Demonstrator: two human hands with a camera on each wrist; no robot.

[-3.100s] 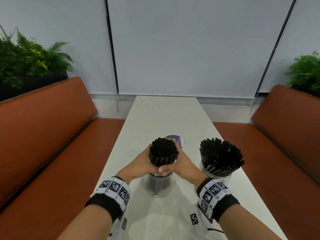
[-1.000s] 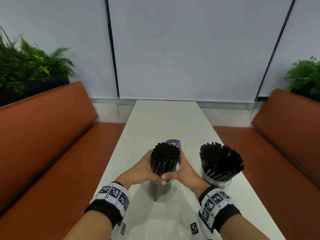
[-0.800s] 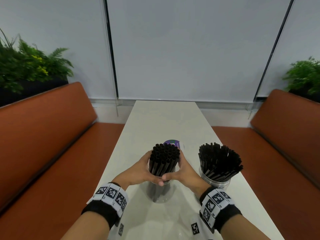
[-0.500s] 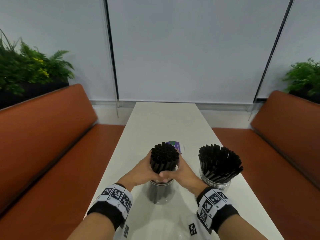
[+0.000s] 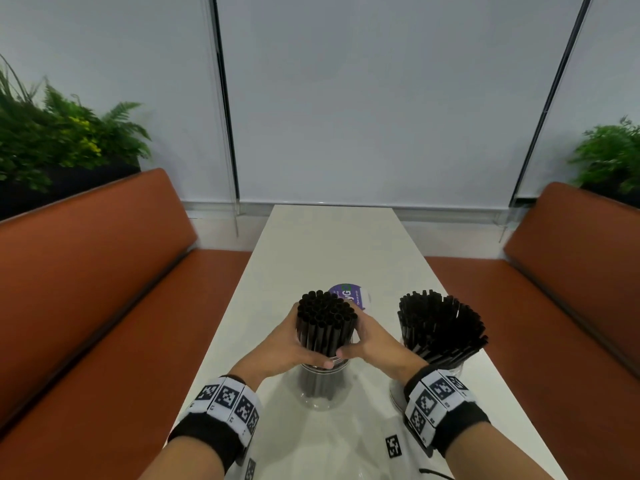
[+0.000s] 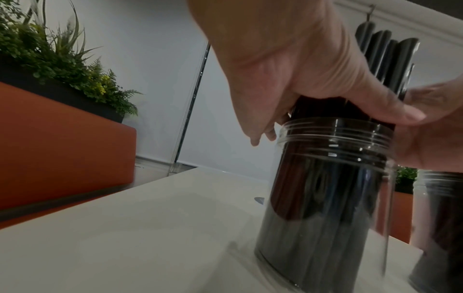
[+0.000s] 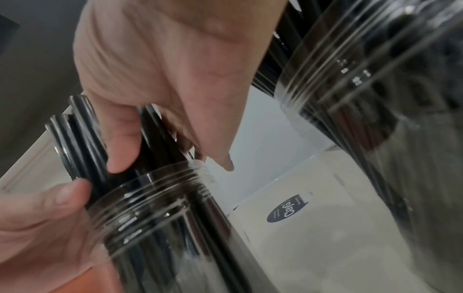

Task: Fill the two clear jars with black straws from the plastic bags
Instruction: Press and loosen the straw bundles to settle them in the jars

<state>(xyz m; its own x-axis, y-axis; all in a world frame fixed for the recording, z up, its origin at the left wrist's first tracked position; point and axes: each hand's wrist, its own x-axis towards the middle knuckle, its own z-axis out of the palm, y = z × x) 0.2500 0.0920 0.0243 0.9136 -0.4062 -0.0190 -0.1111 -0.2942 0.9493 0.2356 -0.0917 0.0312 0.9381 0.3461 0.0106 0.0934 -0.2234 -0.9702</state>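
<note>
A tight bundle of black straws [image 5: 327, 320] stands in the near clear jar [image 5: 320, 386] on the white table [image 5: 332, 244]. My left hand [image 5: 287, 344] and right hand [image 5: 377, 344] wrap round the bundle from both sides just above the jar's rim, thumbs meeting in front. The left wrist view has my left hand [image 6: 288, 59] curled on the straws [image 6: 385, 55] over the jar [image 6: 330, 188]. In the right wrist view my right hand [image 7: 162, 69] grips the straws [image 7: 82, 138] above the jar [image 7: 162, 228]. To the right stands a second jar [image 5: 446, 367], its straws [image 5: 440, 327] fanned out.
A clear plastic bag [image 5: 346, 438] lies flat on the table's near end under my wrists. A purple label [image 5: 349, 296] shows just behind the held bundle. Orange benches [image 5: 104, 289] run along both sides of the table, with plants [image 5: 52, 140] behind them.
Both hands keep their clasp on the bundle in the near jar. The bundle, which leaned a little a second ago, now stands straighter. The right jar has not moved.
</note>
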